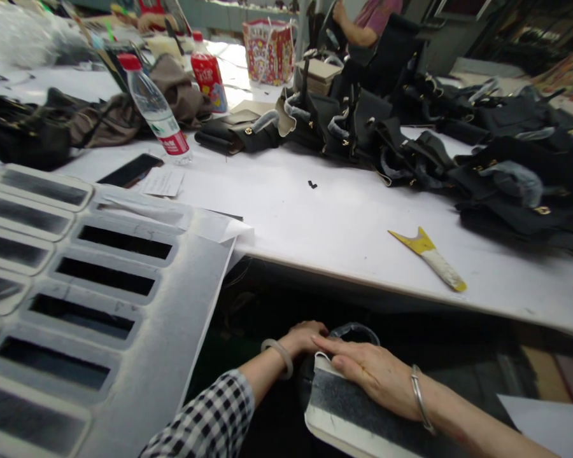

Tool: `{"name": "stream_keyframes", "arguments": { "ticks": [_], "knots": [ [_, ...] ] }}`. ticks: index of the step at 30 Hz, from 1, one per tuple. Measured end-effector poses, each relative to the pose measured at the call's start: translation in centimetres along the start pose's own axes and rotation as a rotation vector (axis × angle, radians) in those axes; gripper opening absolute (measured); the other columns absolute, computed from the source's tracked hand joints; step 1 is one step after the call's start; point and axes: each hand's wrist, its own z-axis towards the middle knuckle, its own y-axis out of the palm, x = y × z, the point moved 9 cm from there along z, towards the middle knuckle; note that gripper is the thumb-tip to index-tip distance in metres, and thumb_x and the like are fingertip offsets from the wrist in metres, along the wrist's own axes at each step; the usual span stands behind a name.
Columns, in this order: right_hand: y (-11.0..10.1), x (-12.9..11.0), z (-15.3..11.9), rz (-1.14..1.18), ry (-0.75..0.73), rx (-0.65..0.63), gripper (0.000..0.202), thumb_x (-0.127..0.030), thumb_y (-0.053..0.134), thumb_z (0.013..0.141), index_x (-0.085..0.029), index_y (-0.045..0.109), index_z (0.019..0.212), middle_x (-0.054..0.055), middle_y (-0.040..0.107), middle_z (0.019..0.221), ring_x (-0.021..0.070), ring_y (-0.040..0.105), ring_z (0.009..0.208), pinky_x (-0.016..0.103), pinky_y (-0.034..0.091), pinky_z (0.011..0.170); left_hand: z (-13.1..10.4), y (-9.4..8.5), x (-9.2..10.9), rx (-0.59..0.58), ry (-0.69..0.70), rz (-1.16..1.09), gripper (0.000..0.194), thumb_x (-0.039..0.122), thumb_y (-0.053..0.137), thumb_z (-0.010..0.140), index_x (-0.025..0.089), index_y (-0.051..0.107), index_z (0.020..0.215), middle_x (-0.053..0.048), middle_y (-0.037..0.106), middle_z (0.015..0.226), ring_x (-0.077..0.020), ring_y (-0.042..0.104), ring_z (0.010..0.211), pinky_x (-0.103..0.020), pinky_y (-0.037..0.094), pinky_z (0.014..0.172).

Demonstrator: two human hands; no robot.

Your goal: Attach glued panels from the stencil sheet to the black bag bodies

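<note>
Below the table's front edge, a black bag (358,404) lies low in front of me; a dark panel with pale edges faces up. A clear-wrapped loop handle (358,328) rises behind it. My right hand (375,375) is closed over the panel's upper edge, thumb on the face and forefinger stretched past the edge. My left hand (308,337) is at the bag's far left end, its fingers bent and partly hidden behind the right fingertips. Both hands meet near that corner. Dark shadow hides the underside of the bag.
At left, a grey slotted template board (176,324) overhangs the table (286,222). A yellow forked tool (430,257) lies at right. Beyond are a water bottle (157,114), a red bottle (209,76), a phone (131,170) and several black bags (358,127). People sit farther back.
</note>
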Motion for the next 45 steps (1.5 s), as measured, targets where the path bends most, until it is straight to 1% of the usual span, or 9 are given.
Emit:
{"name": "stream_keyframes", "arguments": {
  "ticks": [5, 10, 17, 21, 25, 30, 34, 39, 45],
  "knots": [
    [-0.3, -0.4, -0.2, 0.157, -0.030, -0.014, 0.056, -0.056, 0.020, 0.103, -0.031, 0.050, 0.144, -0.001, 0.051, 0.147, 0.0224, 0.046, 0.137, 0.038, 0.030, 0.117, -3.1, -5.1, 3.3, 0.116, 0.021, -0.125, 0.044, 0.053, 0.047, 0.095, 0.014, 0.065, 0.103, -0.007, 0.069, 0.099, -0.0175, 0.065, 0.084, -0.038, 0.051, 0.083],
    [0.0, 0.0, 0.2, 0.085, -0.004, -0.020, 0.052, -0.056, 0.027, 0.101, -0.035, 0.055, 0.139, 0.000, 0.058, 0.141, 0.0267, 0.054, 0.128, 0.042, 0.038, 0.109, -8.4, -6.6, 6.3, 0.107, 0.096, -0.222, 0.046, 0.058, 0.052, 0.087, 0.014, 0.066, 0.092, -0.006, 0.069, 0.092, -0.0139, 0.062, 0.076, -0.028, 0.046, 0.073],
    [-0.2, 0.2, 0.3, -0.153, 0.032, 0.071, 0.056, -0.056, 0.025, 0.100, -0.023, 0.070, 0.110, 0.010, 0.074, 0.099, 0.0321, 0.070, 0.090, 0.044, 0.050, 0.081, -11.5, -4.4, 10.6, -0.048, 0.215, -0.071, 0.031, 0.045, 0.074, 0.074, 0.016, 0.066, 0.079, 0.002, 0.060, 0.070, -0.0111, 0.051, 0.066, -0.023, 0.040, 0.063],
    [-0.5, 1.0, -1.6, -0.016, -0.009, -0.022, 0.053, -0.055, 0.029, 0.100, -0.025, 0.060, 0.131, 0.011, 0.070, 0.119, 0.0308, 0.067, 0.104, 0.043, 0.050, 0.090, -11.3, -3.5, 11.9, -0.116, 0.211, 0.079, 0.026, 0.039, 0.076, 0.071, 0.017, 0.069, 0.082, 0.003, 0.060, 0.069, -0.0117, 0.051, 0.064, -0.023, 0.040, 0.059],
    [-1.2, 2.9, -4.5, 0.029, -0.003, -0.013, 0.053, -0.054, 0.034, 0.100, -0.038, 0.035, 0.151, 0.005, 0.050, 0.148, 0.0326, 0.053, 0.129, 0.048, 0.042, 0.104, -11.0, -3.2, 12.8, -0.118, 0.210, 0.244, 0.029, 0.038, 0.077, 0.068, 0.021, 0.076, 0.091, 0.002, 0.065, 0.078, -0.0139, 0.055, 0.070, -0.023, 0.040, 0.062],
    [-1.8, 5.5, -7.6, 0.069, 0.033, 0.054, 0.048, -0.053, 0.039, 0.099, -0.045, 0.039, 0.146, 0.000, 0.053, 0.145, 0.0324, 0.055, 0.128, 0.049, 0.044, 0.103, -10.8, -2.7, 12.9, -0.155, 0.157, 0.412, 0.027, 0.041, 0.071, 0.074, 0.026, 0.079, 0.095, 0.002, 0.072, 0.080, -0.0163, 0.060, 0.070, -0.023, 0.041, 0.062],
    [-2.8, 6.8, -9.2, 0.143, 0.046, 0.111, 0.044, -0.050, 0.050, 0.095, -0.044, 0.050, 0.139, -0.001, 0.062, 0.135, 0.0295, 0.064, 0.117, 0.042, 0.050, 0.096, -10.9, -2.6, 13.4, -0.156, 0.137, 0.550, 0.026, 0.044, 0.068, 0.078, 0.029, 0.079, 0.096, 0.003, 0.074, 0.078, -0.0166, 0.062, 0.069, -0.023, 0.041, 0.062],
    [-2.9, 6.0, -8.3, 0.028, 0.046, 0.117, 0.045, -0.049, 0.048, 0.095, -0.041, 0.053, 0.139, 0.005, 0.071, 0.122, 0.0319, 0.069, 0.105, 0.044, 0.051, 0.088, -10.5, -1.8, 14.0, -0.160, 0.158, 0.655, 0.020, 0.044, 0.066, 0.081, 0.032, 0.080, 0.091, 0.003, 0.076, 0.081, -0.0180, 0.067, 0.073, -0.025, 0.040, 0.063],
    [-2.1, 3.6, -5.3, -0.077, 0.074, 0.114, 0.044, -0.052, 0.042, 0.096, -0.046, 0.051, 0.139, 0.005, 0.073, 0.115, 0.0318, 0.071, 0.097, 0.045, 0.051, 0.081, -9.7, -0.4, 15.1, -0.143, 0.222, 0.868, 0.033, 0.056, 0.058, 0.085, 0.030, 0.079, 0.089, -0.001, 0.075, 0.085, -0.0227, 0.068, 0.078, -0.029, 0.038, 0.063]
  ]
}}
